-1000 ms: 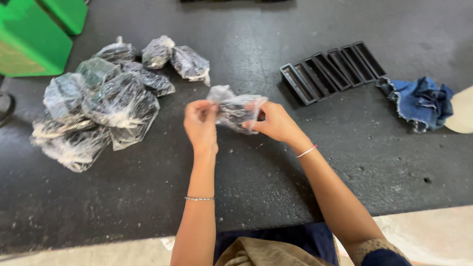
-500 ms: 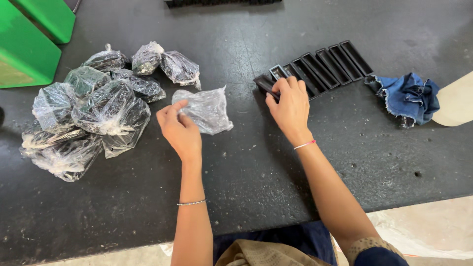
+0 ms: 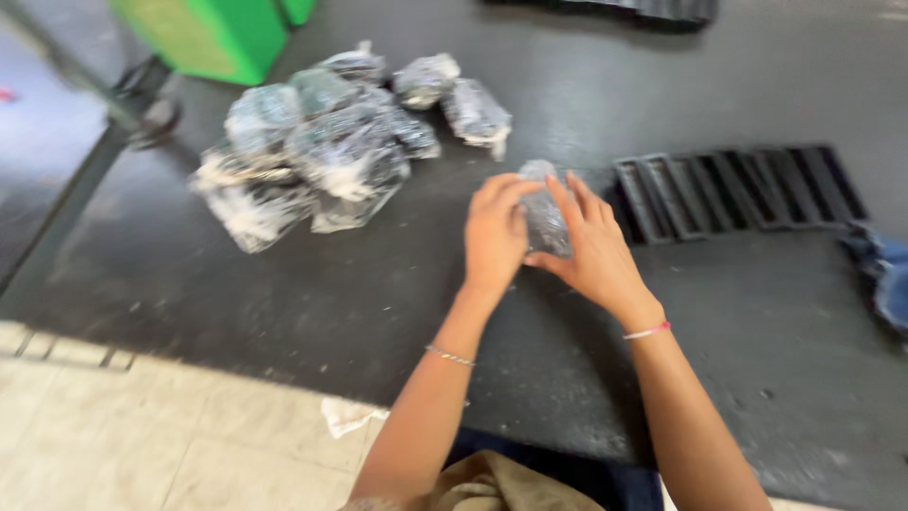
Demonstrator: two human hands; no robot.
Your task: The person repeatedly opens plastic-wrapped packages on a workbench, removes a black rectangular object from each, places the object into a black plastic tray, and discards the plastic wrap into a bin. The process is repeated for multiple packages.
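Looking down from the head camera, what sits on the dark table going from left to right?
Green bin → pile of clear plastic bags → left hand → small clear bag held between both hands → right hand → row of black frames → blue denim cloth.

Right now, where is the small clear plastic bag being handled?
In the head view, centre: clear bag sits between left hand and right hand, just left of the black tray.

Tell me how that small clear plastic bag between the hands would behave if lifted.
The small clear bag, pressed between left hand and right hand, looks crinkly and thin, so probably floppy. Its glossy film may be slippery. Dark contents suggest some weight.
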